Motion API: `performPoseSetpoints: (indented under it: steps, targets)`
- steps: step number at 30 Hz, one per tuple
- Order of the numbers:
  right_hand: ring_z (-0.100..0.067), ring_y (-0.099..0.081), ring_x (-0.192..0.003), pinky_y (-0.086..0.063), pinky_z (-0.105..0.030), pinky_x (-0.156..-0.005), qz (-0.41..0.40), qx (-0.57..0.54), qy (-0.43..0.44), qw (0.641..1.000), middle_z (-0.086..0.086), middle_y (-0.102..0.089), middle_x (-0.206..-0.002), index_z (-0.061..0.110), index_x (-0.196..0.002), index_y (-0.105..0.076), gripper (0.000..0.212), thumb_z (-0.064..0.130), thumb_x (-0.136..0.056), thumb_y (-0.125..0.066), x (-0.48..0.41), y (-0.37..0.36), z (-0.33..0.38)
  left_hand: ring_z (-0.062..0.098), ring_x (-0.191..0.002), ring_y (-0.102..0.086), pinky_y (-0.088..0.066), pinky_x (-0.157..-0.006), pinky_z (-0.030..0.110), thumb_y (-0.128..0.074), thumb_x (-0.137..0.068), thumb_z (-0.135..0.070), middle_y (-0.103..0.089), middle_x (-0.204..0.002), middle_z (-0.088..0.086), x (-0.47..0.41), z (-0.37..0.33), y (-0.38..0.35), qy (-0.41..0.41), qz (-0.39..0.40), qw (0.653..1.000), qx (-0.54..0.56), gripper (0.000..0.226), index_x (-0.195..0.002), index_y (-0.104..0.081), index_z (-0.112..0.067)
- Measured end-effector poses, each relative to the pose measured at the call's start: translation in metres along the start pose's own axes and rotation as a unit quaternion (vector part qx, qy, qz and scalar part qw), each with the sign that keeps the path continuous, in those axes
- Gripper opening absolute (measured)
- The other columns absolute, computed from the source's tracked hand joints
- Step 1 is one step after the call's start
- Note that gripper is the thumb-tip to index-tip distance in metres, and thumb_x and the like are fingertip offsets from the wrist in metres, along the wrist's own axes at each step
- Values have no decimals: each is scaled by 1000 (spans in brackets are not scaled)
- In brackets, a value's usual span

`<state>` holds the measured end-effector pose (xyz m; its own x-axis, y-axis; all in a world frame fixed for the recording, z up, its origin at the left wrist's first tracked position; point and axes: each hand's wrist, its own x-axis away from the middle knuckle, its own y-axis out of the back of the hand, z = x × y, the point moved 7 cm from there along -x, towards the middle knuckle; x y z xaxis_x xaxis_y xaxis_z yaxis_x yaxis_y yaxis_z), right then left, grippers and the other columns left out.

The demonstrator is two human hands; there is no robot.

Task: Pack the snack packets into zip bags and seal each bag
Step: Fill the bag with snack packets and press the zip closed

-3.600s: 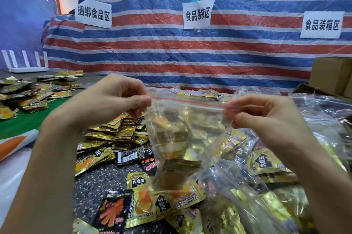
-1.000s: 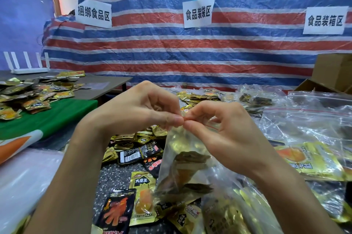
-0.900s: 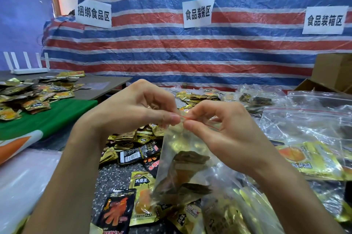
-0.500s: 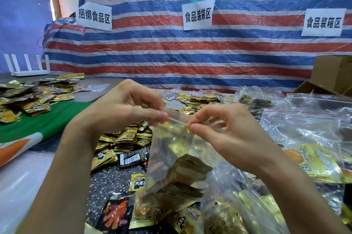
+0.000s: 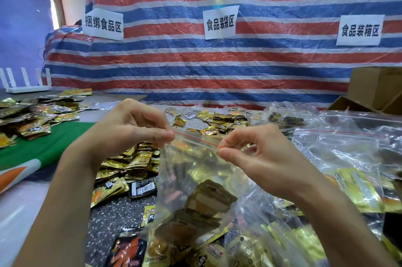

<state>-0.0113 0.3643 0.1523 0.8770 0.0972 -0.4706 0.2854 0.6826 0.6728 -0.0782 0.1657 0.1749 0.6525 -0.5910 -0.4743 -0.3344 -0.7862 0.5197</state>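
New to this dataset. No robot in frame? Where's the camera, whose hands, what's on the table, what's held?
No robot: a person works bare-handed, and the one camera sits on their head, looking forward and down, so both arms enter from the bottom. The left hand and right hand each pinch the top of a clear zip bag along its red zip line. The bag hangs between them with snack packets inside. Below, on the speckled surface, lies a heap of loose packets. To the right are more clear bags and a cardboard box; behind, a striped tarp with paper signs. Whether the zip is fully closed cannot be told.
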Motion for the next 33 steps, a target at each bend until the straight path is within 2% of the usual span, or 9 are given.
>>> performPoseSetpoints:
  steps: [5,8,12,17,21,25,27,29,33]
  targets:
    - [-4,-64,-84,-53,-36,-86,1,-1,-1,1000,17,-70,-83,27,-79,-75,11,31,-89,-74,0,4,-5,24,-67,-61,-51,-64,26,-73,-73,-11,-65,-69,22,2,0,4,0,-14,1000,8,10,-68,-74,-2]
    - [-7,-64,-82,-53,-38,-85,10,-2,-2,1000,14,-71,-83,25,-78,-76,12,29,-89,-74,-1,3,-5,24,-67,-60,-50,-65,26,-73,-71,-14,-65,-68,21,3,0,6,0,-24,1000,11,12,-66,-74,-3]
    - [-3,-63,-75,-49,-20,-68,28,-9,-16,999,13,-72,-81,26,-76,-75,13,30,-89,-75,0,6,-9,24,-66,-59,-49,-65,27,-74,-72,-14,-64,-67,21,3,3,8,-1,-28,1000,12,12,-66,-74,-4]
    - [1,-63,-75,-45,-13,-64,39,-12,-34,999,15,-72,-82,26,-77,-75,12,28,-88,-75,2,12,-14,19,-65,-61,-51,-63,23,-74,-73,-12,-66,-65,12,3,9,12,3,-34,999,18,8,-67,-76,-7]
    - [-7,-65,-76,-50,-22,-68,39,-13,-40,998,12,-72,-79,24,-74,-75,15,31,-87,-75,2,15,-15,17,-65,-61,-52,-65,23,-73,-74,-12,-66,-64,9,4,11,13,4,-37,999,17,9,-66,-77,-12]
    - [-15,-66,-72,-53,-32,-71,37,-10,-41,998,1,-72,-76,22,-73,-75,19,37,-85,-75,4,20,-15,21,-66,-61,-52,-66,25,-73,-73,-10,-66,-65,13,4,11,14,7,-46,999,20,8,-66,-77,-10]
    - [-18,-63,-64,-51,-32,-64,31,-6,-37,999,-6,-70,-70,18,-70,-74,26,41,-83,-76,5,23,-16,24,-66,-61,-52,-66,25,-74,-72,-11,-65,-66,17,5,11,15,6,-58,998,20,7,-66,-77,-9]
    - [-12,-55,-56,-46,-27,-56,28,-5,-36,999,-9,-66,-67,14,-68,-72,34,45,-81,-76,6,26,-17,24,-66,-61,-52,-67,25,-75,-72,-14,-65,-66,18,7,11,16,6,-63,998,18,8,-67,-76,-9]
    - [-7,-49,-53,-41,-20,-51,37,0,-30,999,-11,-63,-65,9,-69,-70,50,59,-74,-70,6,26,-19,25,-68,-62,-50,-73,35,-75,-73,-16,-67,-68,19,7,12,16,11,-72,997,18,9,-68,-76,-8]
